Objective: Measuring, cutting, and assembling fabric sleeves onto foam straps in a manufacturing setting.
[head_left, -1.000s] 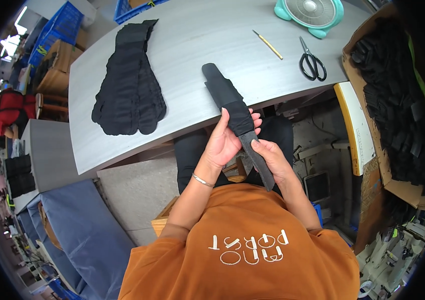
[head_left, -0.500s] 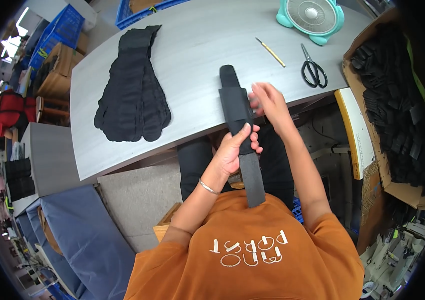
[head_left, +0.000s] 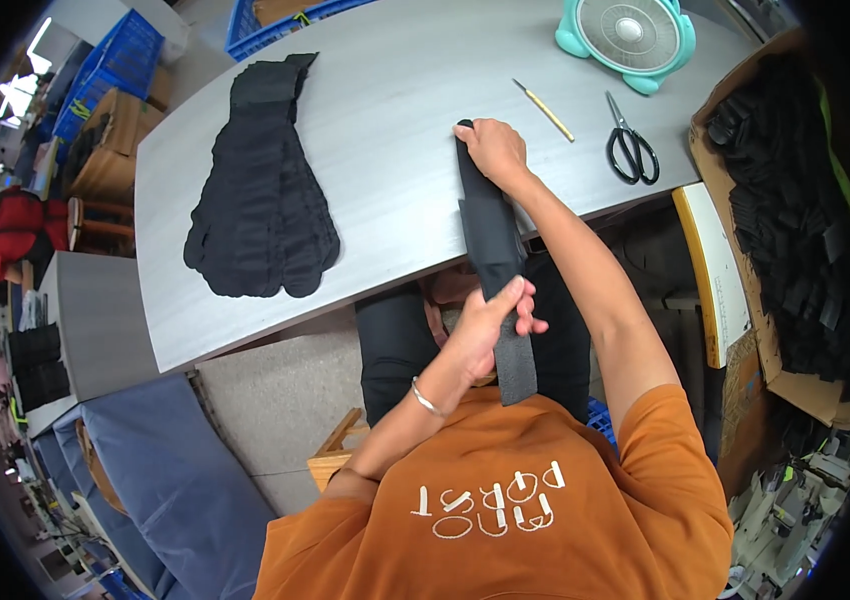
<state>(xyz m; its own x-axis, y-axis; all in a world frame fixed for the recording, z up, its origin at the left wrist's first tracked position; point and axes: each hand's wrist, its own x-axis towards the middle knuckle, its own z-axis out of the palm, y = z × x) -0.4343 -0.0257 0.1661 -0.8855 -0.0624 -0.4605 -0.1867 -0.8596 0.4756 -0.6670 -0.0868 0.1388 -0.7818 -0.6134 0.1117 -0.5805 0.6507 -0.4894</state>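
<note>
My right hand (head_left: 493, 150) is flat-ish on the far end of the strap (head_left: 490, 235), fingers curled down over it, pinning that end to the table (head_left: 385, 130). I read that as an anchor so the strap doesn't slide. My left hand (head_left: 490, 325) is off the table edge, above my lap, fingers closed around the strap's lower part, thumb on top; a short tail hangs past the grip toward my shirt. Between the two hands the strap runs straight and looks pulled fairly taut, half on the table, half over the edge. That's probably why it's held at both ends: to flatten or line it up.

To the left, well apart from the strap, sits a stack (head_left: 260, 190) of similar black pieces, laid in one fanned pile, likely kept aside as a batch. Right of my right hand: a thin stick (head_left: 545, 110), near it; scissors (head_left: 632, 150) a bit further, closed; a teal fan (head_left: 630, 35) at the far table edge. All within reach but untouched. A cardboard box (head_left: 795, 220) of black parts stands at my right, beside the table.
</note>
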